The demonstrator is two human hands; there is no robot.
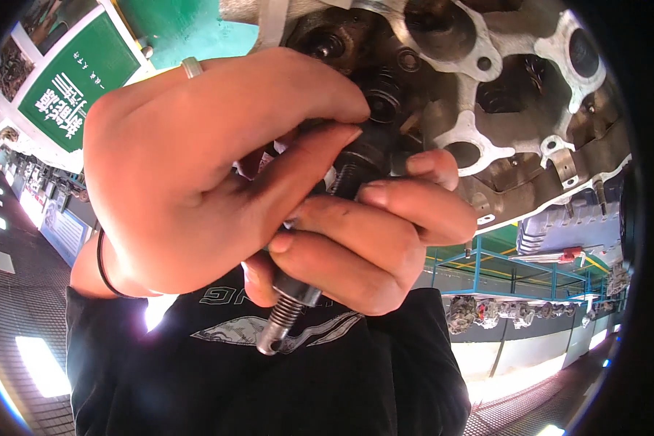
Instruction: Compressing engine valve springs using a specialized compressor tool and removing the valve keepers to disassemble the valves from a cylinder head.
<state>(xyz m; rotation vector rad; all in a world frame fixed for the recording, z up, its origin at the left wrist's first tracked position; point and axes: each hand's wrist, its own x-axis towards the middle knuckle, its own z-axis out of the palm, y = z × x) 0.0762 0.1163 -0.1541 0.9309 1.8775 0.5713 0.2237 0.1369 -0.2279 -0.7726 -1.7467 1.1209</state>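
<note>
A dark threaded-rod tool (291, 309), with a black collar and a cross hole in its bright lower end, slants up toward a metal engine cylinder head (466, 80). My right hand (370, 240) is closed round its middle, fingers curled over the shaft. My left hand (196, 160), with a ring and a black wrist band, crosses in front from the left. Its thumb and index finger pinch close to the tool's dark upper end. What lies between those tips is hidden. Near them, a round dark recess (382, 105) shows in the cylinder head.
A green sign panel (83, 83) in a white frame stands at the upper left, beside a green surface (189, 33). At the right are a blue-grey ribbed case (570, 221), a blue metal frame (519, 269) and a row of metal engine parts (516, 312).
</note>
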